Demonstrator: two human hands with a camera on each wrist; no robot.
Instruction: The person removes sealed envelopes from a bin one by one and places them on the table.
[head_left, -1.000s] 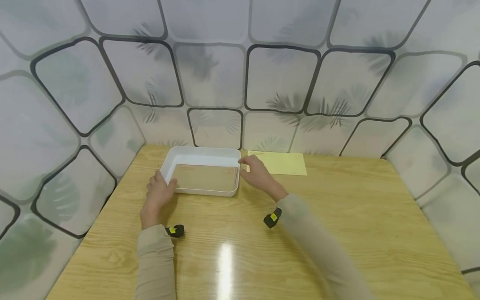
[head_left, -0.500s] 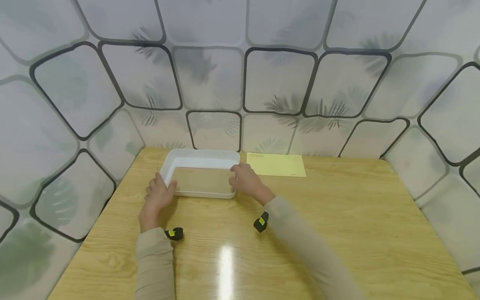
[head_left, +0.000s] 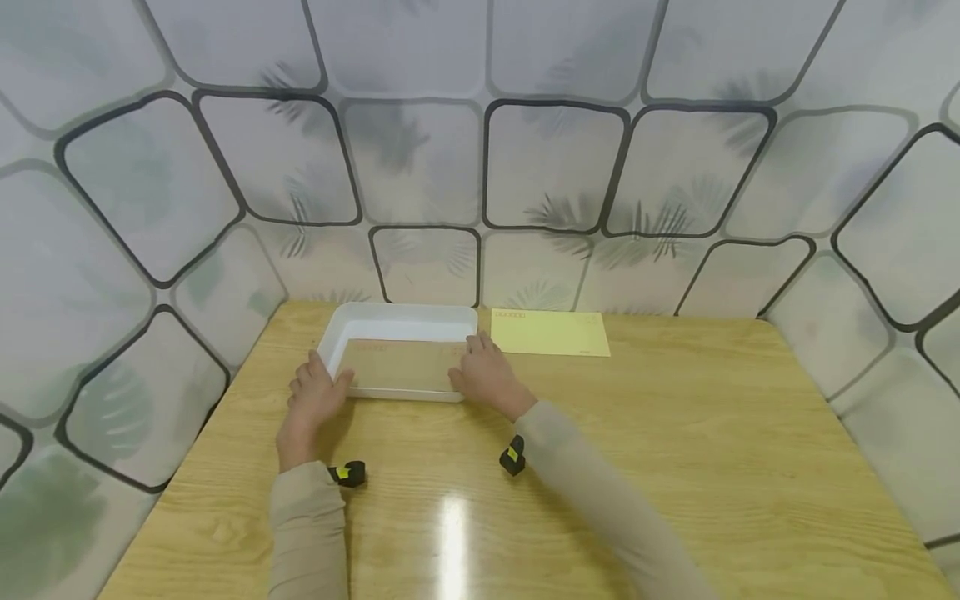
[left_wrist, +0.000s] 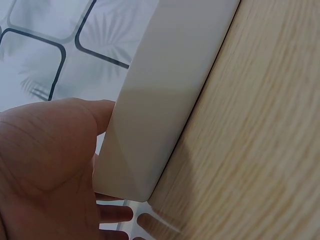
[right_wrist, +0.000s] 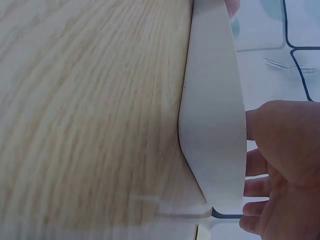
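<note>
A white rectangular tray (head_left: 408,312) stands on the table, and a brown envelope (head_left: 405,364) lies in its front part. My left hand (head_left: 315,400) grips the tray's front left corner, thumb at the front rim and fingers along the outer left side. At the opposite front corner my right hand (head_left: 491,379) holds the rim, covering that corner and the envelope's right end. The left wrist view shows the tray's outer wall (left_wrist: 150,95) with the thumb over its edge. In the right wrist view the fingers bend around the tray's corner (right_wrist: 215,130).
A yellow envelope (head_left: 551,333) lies flat on the table, just right of the tray near the back edge. The wooden table (head_left: 675,467) meets a patterned curtain-like wall (head_left: 555,167) at the back and sides.
My right hand has moved left and toward me, from the tray's right side onto its front right corner. The left hand keeps its grip. The head view has tilted slightly.
</note>
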